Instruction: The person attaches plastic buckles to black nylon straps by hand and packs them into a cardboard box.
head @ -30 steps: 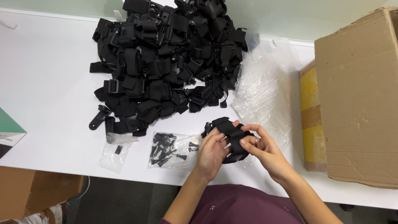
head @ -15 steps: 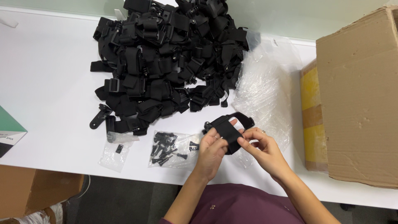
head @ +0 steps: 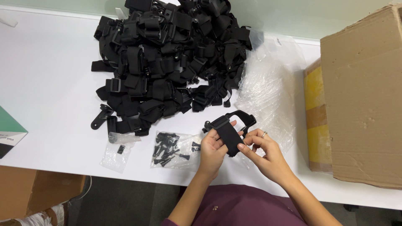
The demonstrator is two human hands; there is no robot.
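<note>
A black folded strap [head: 229,131] with a plastic buckle is held over the white table's [head: 50,83] front edge. My left hand [head: 211,151] grips its left side, thumb on the webbing. My right hand [head: 264,155], with a ring on one finger, pinches the strap's lower right end. A large heap of similar black straps [head: 167,54] lies behind, at the table's far middle. A clear bag of small black screws [head: 171,150] rests just left of my left hand.
A stack of clear plastic bags [head: 270,88] lies right of the heap. A big cardboard box [head: 362,96] stands at the right. A small clear bag [head: 116,152] and a loose black bracket [head: 99,117] lie at the left front. A green box corner [head: 9,130] shows at far left.
The strap was a loose loop between my hands; it is now folded flatter and turned more upright. My right hand has shifted slightly down to its lower end.
</note>
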